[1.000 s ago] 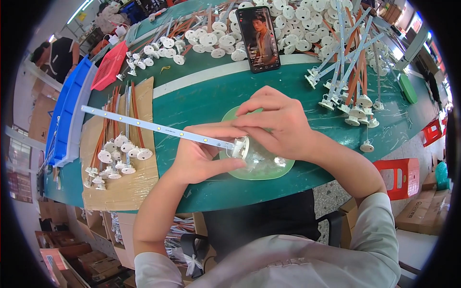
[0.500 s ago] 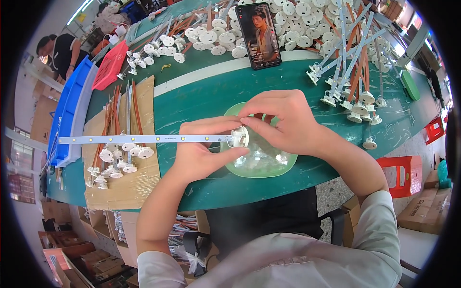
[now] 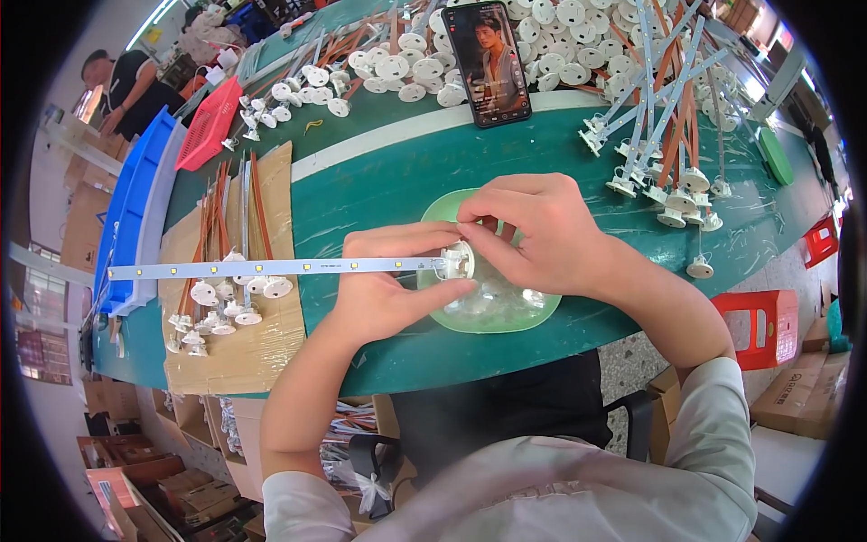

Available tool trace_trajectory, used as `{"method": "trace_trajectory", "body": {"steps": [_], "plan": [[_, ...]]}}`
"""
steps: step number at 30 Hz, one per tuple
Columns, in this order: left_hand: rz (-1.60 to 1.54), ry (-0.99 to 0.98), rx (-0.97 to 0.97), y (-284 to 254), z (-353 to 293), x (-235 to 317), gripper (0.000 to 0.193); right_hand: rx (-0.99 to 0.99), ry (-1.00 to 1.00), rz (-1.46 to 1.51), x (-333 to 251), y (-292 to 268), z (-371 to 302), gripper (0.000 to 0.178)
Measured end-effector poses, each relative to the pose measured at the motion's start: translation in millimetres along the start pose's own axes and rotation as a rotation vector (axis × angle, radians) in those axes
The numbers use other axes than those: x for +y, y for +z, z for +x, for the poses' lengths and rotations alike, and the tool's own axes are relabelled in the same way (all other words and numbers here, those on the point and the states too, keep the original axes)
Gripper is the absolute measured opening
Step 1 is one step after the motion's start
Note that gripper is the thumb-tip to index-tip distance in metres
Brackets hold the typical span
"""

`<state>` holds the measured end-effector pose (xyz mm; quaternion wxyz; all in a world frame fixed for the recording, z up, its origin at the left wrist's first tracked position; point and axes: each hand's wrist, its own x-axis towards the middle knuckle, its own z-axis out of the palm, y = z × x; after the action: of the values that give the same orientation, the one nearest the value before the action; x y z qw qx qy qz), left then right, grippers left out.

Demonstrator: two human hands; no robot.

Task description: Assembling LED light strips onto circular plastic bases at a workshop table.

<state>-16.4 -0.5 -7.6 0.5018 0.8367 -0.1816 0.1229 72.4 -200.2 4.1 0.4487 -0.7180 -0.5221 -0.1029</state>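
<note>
My left hand (image 3: 384,285) is closed around the white round end cap (image 3: 459,260) of an LED strip (image 3: 271,268). The strip points left, its small yellow LEDs facing up. At the cap's far rim, the fingertips of my right hand (image 3: 533,230) are pinched together; whatever they hold is too small or hidden to make out. Below both hands sits a light green bowl (image 3: 506,323) containing shiny, clear-looking small stuff that I cannot identify.
Left lies cardboard (image 3: 271,352) with several capped strips, beyond it a blue tray (image 3: 135,217) and a pink basket (image 3: 206,126). A phone (image 3: 488,63) leans against piled white caps (image 3: 551,54). More strips (image 3: 650,135) stand at right. A red stool (image 3: 759,330) is lower right.
My hands stay at the cap, with the strip shifted very slightly right and down. A person at the far left has straightened up.
</note>
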Motion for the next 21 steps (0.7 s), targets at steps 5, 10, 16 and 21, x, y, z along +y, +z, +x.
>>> {"method": "trace_trajectory", "body": {"steps": [5,10,16,21], "plan": [[0.005,-0.010,0.012,-0.4,0.2,1.2,0.038,0.002,-0.028,-0.028,-1.7,0.1,0.1,0.007],[0.127,0.005,-0.017,1.8,1.7,5.0,0.038,-0.095,-0.004,-0.071,0.9,-1.4,-1.9,0.005],[0.146,0.064,0.041,2.1,1.3,6.1,0.037,-0.065,-0.003,0.003,0.4,-2.0,-0.2,0.005],[0.155,0.057,0.033,2.4,1.5,6.8,0.036,-0.082,-0.002,0.021,-0.9,-2.4,-0.2,0.005]]}}
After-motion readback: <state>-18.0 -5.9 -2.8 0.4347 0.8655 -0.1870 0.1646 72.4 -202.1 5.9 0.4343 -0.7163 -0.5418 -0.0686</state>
